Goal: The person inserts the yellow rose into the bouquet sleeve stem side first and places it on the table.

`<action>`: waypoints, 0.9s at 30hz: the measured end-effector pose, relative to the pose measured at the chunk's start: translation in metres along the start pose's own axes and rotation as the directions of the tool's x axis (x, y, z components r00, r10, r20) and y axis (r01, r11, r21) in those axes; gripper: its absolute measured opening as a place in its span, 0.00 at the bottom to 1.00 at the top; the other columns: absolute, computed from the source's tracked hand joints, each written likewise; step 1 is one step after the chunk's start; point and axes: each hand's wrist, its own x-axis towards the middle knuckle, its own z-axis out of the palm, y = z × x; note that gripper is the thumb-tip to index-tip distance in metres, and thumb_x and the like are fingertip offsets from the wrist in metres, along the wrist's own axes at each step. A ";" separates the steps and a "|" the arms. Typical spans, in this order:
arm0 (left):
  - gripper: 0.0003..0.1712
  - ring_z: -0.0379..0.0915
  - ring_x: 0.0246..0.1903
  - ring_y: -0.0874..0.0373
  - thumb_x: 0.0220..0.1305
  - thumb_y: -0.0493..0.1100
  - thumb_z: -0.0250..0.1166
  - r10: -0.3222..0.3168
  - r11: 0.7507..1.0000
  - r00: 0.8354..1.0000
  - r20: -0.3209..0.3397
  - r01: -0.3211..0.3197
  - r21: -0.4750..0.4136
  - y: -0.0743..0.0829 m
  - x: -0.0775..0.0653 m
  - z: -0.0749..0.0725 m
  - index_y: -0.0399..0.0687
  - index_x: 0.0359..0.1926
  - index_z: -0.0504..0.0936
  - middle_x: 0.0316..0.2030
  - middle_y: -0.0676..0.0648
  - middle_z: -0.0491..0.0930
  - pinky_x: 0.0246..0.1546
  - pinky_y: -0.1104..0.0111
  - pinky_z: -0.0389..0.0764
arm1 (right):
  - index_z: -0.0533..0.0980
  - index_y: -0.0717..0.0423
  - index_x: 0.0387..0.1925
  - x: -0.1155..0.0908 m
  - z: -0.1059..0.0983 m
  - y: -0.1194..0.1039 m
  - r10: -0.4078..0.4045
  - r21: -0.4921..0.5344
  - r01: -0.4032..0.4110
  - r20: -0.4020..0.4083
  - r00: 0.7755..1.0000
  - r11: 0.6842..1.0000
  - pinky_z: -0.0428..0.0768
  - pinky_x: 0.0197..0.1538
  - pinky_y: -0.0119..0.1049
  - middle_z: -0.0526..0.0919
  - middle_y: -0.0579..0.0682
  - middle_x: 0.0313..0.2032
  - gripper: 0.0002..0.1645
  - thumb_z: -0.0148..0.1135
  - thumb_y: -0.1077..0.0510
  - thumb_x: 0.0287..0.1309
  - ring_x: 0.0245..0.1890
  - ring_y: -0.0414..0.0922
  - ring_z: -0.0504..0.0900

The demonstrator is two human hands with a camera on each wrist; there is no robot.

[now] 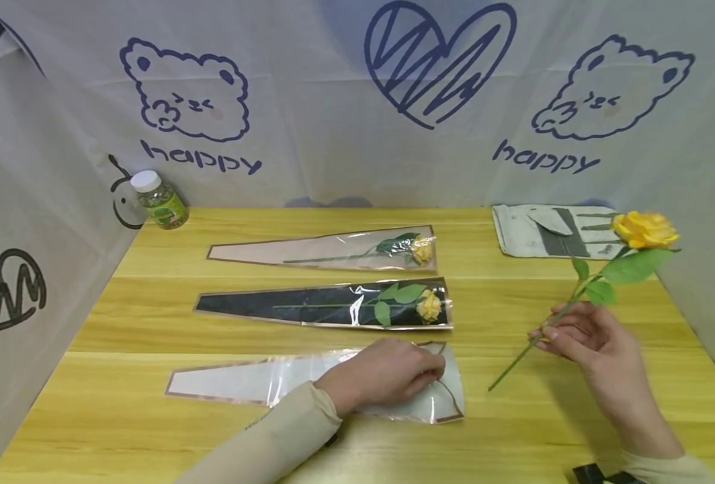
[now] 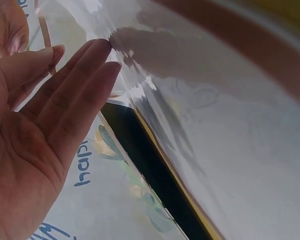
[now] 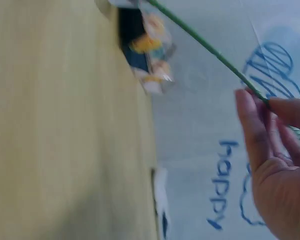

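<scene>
My right hand (image 1: 599,349) pinches the green stem of a yellow artificial rose (image 1: 644,230) between thumb and fingers, in the air at the right. The bloom points up and away, the stem's bare end down and left. In the right wrist view the stem (image 3: 210,47) runs out from the fingertips. My left hand (image 1: 394,373) is at the wide end of a white flower sleeve (image 1: 224,383) with a brown border. Thumb and forefinger pinch the clear film at its mouth, which stands partly lifted. The other fingers (image 2: 82,92) extend beside the film.
Behind the white sleeve lie a black sleeve (image 1: 236,301) and a pale pink sleeve (image 1: 255,253), each with a yellow rose inside. Folded work gloves (image 1: 521,232) lie at the back right. A white-capped jar (image 1: 162,202) stands at the back left, by the cloth wall (image 1: 321,101).
</scene>
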 end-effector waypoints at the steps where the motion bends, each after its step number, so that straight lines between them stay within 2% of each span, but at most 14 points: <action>1: 0.06 0.65 0.23 0.71 0.71 0.41 0.59 0.002 1.000 1.000 0.000 -0.002 -0.003 0.000 0.000 0.000 0.55 0.35 0.78 0.25 0.62 0.74 0.29 0.77 0.70 | 0.68 0.74 0.48 0.000 0.005 0.002 -0.024 0.025 0.024 0.012 1.000 0.999 0.81 0.41 0.43 0.80 0.59 0.39 0.16 0.50 0.84 0.60 0.39 0.51 0.86; 3: 0.06 0.65 0.22 0.71 0.71 0.41 0.58 0.008 1.000 1.000 0.000 -0.008 -0.006 -0.001 0.001 0.000 0.55 0.34 0.78 0.25 0.62 0.72 0.29 0.77 0.70 | 0.67 0.76 0.46 0.001 0.012 0.005 -0.068 0.074 0.066 0.024 0.997 0.995 0.80 0.42 0.45 0.80 0.62 0.39 0.15 0.49 0.86 0.58 0.39 0.53 0.85; 7: 0.06 0.64 0.22 0.70 0.71 0.42 0.58 0.013 1.000 1.000 -0.001 -0.013 -0.005 -0.002 0.001 0.000 0.55 0.34 0.78 0.24 0.62 0.70 0.28 0.77 0.70 | 0.68 0.77 0.43 -0.001 0.024 0.012 -0.090 0.120 0.086 0.027 0.996 0.989 0.79 0.42 0.46 0.79 0.63 0.38 0.15 0.48 0.87 0.56 0.39 0.54 0.85; 9: 0.06 0.64 0.22 0.70 0.71 0.42 0.58 0.013 1.000 1.000 -0.002 -0.013 -0.003 -0.002 0.001 0.000 0.55 0.35 0.78 0.24 0.62 0.70 0.28 0.76 0.70 | 0.69 0.75 0.43 -0.003 0.029 0.017 -0.075 0.110 0.073 0.019 0.997 0.991 0.80 0.42 0.47 0.79 0.62 0.38 0.14 0.48 0.87 0.57 0.39 0.54 0.85; 16: 0.05 0.65 0.22 0.72 0.70 0.42 0.61 0.006 1.000 1.000 -0.007 -0.006 0.009 -0.001 0.001 0.000 0.56 0.35 0.80 0.24 0.63 0.73 0.28 0.77 0.70 | 0.69 0.79 0.43 -0.010 0.039 0.035 -0.032 0.122 0.023 0.073 0.997 0.992 0.80 0.45 0.51 0.81 0.61 0.39 0.09 0.46 0.83 0.62 0.43 0.56 0.84; 21: 0.06 0.63 0.20 0.71 0.70 0.42 0.60 0.004 1.000 1.000 -0.014 -0.003 0.023 -0.001 0.001 0.001 0.56 0.34 0.78 0.21 0.63 0.69 0.25 0.77 0.68 | 0.68 0.79 0.43 -0.011 0.043 0.039 -0.004 0.114 -0.004 0.074 0.997 0.993 0.78 0.46 0.51 0.81 0.65 0.40 0.07 0.49 0.81 0.63 0.43 0.56 0.84; 27: 0.07 0.63 0.20 0.70 0.71 0.42 0.60 -0.018 1.000 0.999 -0.030 0.019 0.025 0.001 0.004 0.003 0.55 0.33 0.78 0.21 0.61 0.69 0.25 0.77 0.69 | 0.68 0.80 0.43 -0.012 0.044 0.041 -0.007 0.145 -0.004 0.077 0.997 0.989 0.78 0.46 0.50 0.81 0.66 0.39 0.08 0.48 0.82 0.62 0.43 0.57 0.84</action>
